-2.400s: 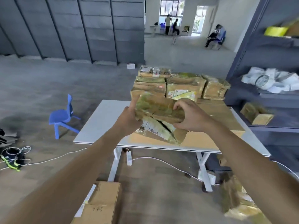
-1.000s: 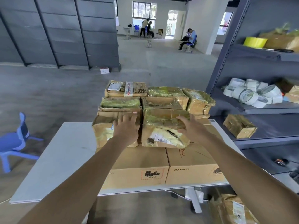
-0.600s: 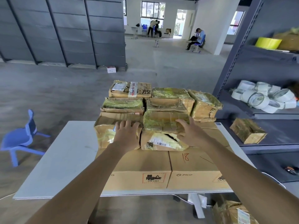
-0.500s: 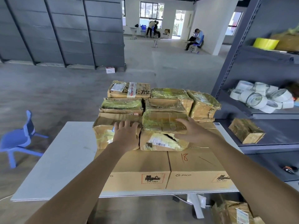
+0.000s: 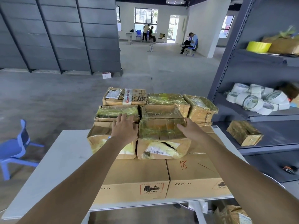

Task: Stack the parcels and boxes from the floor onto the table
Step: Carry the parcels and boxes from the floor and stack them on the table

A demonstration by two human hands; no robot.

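The torn parcel (image 5: pixel 161 143) sits in the front row of the stack, on top of the large cartons (image 5: pixel 135 173) that cover the right part of the table (image 5: pixel 53 160). It is a squat brown cardboard box wrapped in glossy, yellow-green tinted tape that wrinkles across its top. Its front face is crumpled and split by a dark jagged tear, and a white shipping label with a barcode runs beside the tear. The right hand (image 5: pixel 191 130) lies along its upper right edge with the fingers straight, gripping nothing. The left hand (image 5: pixel 124 129) is spread flat, fingers extended and released, over the neighbouring parcel (image 5: pixel 100 139), a dented brown box with yellow tape that stands just beside the torn parcel on its left. The left fingertips reach the front of the rear parcels (image 5: pixel 145 101), which fill the rows behind, similarly taped and creased. The right carton bears a red "18" on its top, and both show "PICO" print on their fronts. A floor parcel (image 5: pixel 233 214) lies below the table's right end. On the right a grey shelving unit (image 5: pixel 229 50) holds white tape rolls (image 5: pixel 257 101) and another taped box (image 5: pixel 244 132). A blue chair (image 5: pixel 14 147) stands on the floor to the left
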